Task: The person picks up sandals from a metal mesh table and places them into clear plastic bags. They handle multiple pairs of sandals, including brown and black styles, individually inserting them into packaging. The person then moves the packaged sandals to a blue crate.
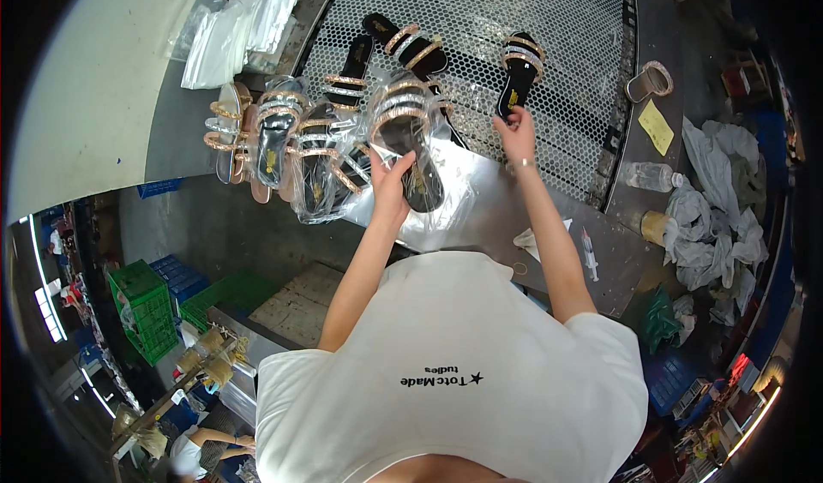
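Perforated metal bench: bagged sandal clasped in left hand, four bagged ones just left of grip; right hand pinching bare sandal, two bare sandals beyond, unbagged.

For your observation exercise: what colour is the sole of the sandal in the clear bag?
Black, with gold-toned straps; the bagged sandal, held in the left hand, shows best in the head view.

Left hand holds bagged sandal; right hand grips black sandal.
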{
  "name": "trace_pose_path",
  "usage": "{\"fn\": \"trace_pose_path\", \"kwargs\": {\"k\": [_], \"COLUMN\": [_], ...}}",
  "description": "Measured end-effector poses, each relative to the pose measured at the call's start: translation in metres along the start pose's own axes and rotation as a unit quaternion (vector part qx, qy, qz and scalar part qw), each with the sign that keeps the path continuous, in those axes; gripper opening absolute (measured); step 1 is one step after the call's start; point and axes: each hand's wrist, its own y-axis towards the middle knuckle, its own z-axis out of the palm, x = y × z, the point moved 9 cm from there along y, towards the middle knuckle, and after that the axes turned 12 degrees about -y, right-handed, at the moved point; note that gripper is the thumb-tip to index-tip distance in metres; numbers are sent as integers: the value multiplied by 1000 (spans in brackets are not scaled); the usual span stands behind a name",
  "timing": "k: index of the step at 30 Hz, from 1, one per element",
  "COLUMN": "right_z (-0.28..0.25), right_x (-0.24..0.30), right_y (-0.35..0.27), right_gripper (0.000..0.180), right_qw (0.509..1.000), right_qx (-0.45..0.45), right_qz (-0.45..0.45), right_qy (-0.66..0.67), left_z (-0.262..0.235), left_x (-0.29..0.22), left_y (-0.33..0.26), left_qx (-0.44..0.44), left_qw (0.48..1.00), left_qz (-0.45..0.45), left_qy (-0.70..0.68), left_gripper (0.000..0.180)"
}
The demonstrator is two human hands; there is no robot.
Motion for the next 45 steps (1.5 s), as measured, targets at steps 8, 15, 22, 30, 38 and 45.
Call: {"fn": "trace_pose_path", "kwargs": {"k": [8,15,22,30,38,45], "right_z": [0,15,24,67,68,67], "right_x": [-46,110,144,170,29,-19], "right_y": [59,-90,-170,-239,-207,-191], "right_gripper": [70,30,40,39,24,19], "right_qw": [946,717,901,893,952,975], "right_qx": [-43,329,247,322,279,201], "right_qz": [261,-23,-122,-291,-120,-96], "right_qy": [-189,614,335,119,38,-13], "left_z": [-34,-45,-30,-130,-234,-138], "left_x": [3,-1,-16,-95,-272,-67], "left_y": [-1,-4,-31,-137,-358,-130], "left_qx": [-20,-29,25,-194,-76,-117], "left_qw": [998,999,995,973,821,910], "left_qz": [-55,-11,3,127,494,198], "left_qy": [21,-33,-94,2,-277,346], "left_gripper": [50,46,56,41,62,22]}}
